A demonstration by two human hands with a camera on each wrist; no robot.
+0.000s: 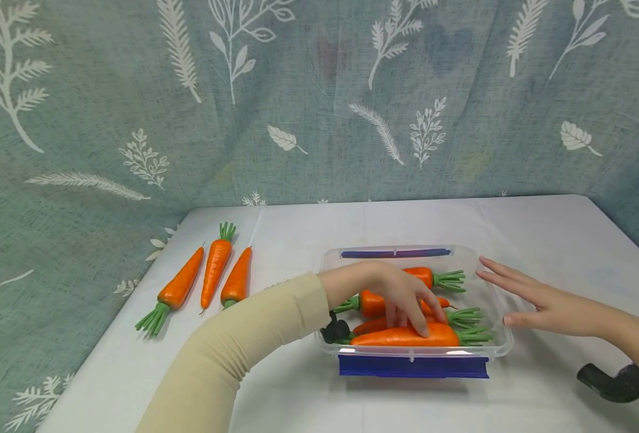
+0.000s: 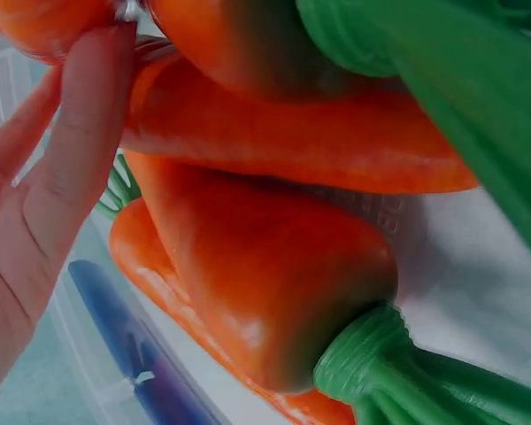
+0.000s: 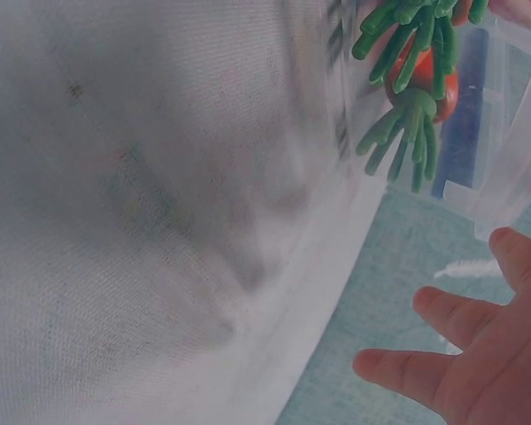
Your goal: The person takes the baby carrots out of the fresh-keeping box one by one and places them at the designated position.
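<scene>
A clear plastic box (image 1: 502, 337) with blue latches holds several orange carrots with green tops. My left hand (image 1: 401, 291) reaches into it from the left, palm down, with fingertips on the front carrot (image 1: 406, 337). In the left wrist view the fairly straight fingers (image 2: 88, 115) touch a carrot (image 2: 53, 22) at the top left; its far side is hidden. My right hand (image 1: 547, 300) is held at the box's right side, fingers spread and nothing in them. In the right wrist view those fingers (image 3: 456, 314) point toward the box's wall.
Three more carrots lie on the white table (image 1: 287, 240) left of the box: a left carrot (image 1: 181, 282), a middle carrot (image 1: 216, 270) and a right carrot (image 1: 238, 279), partly behind the left sleeve (image 1: 265, 325). A leaf-patterned green cloth (image 1: 319, 120) hangs behind the table.
</scene>
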